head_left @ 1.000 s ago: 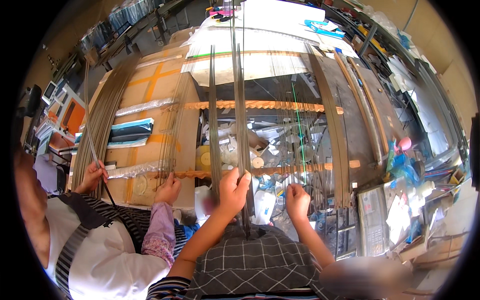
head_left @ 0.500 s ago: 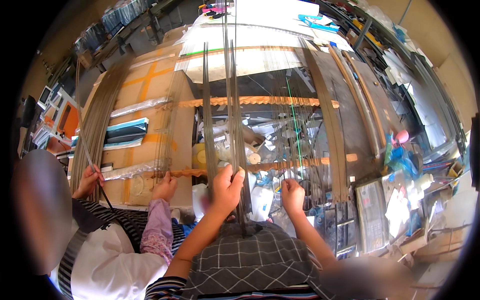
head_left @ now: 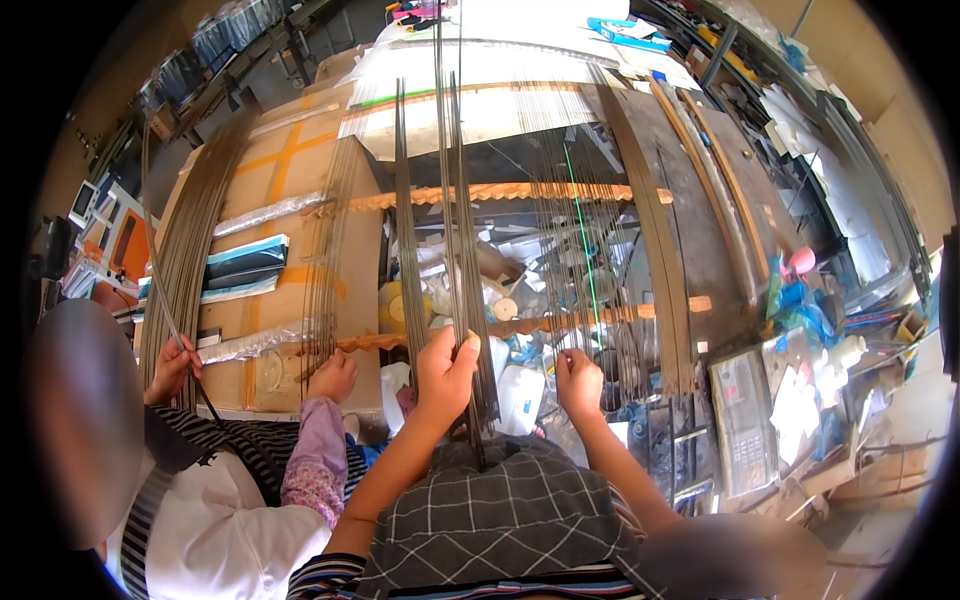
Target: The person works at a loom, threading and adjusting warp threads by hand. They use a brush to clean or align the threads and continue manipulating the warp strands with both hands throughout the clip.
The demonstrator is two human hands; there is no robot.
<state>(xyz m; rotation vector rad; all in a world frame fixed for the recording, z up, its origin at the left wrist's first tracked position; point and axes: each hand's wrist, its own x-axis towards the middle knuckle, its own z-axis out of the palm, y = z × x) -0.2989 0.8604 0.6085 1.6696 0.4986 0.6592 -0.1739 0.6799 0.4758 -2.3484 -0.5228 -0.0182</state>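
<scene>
Long, thin grey-brown strands stretch away from me over a frame. My left hand [head_left: 446,372] is closed, thumb up, round a narrow bundle of strands [head_left: 465,270] that runs down to my lap. To its right, my right hand [head_left: 580,384] has its fingers pinched together by the sparse fine strands [head_left: 560,240]. Whatever sits between those fingertips is too thin to make out. A single bright green strand [head_left: 583,230] runs among them. Another strand bundle [head_left: 406,220] lies left of my left hand. Two wavy-edged wooden bars [head_left: 520,195] cross the strands.
At my left, a co-worker's hand [head_left: 174,370] grips a long thin rod, and their other hand [head_left: 332,377] touches strands over a cardboard box [head_left: 265,230]. A wide strand band [head_left: 650,230] stands right. A telephone-like keypad device [head_left: 742,425] and clutter lie beyond it.
The whole view has shifted slightly, so things sit a little further left. Both my hands keep nearly the same pose on the strands. The co-worker's hands have barely moved.
</scene>
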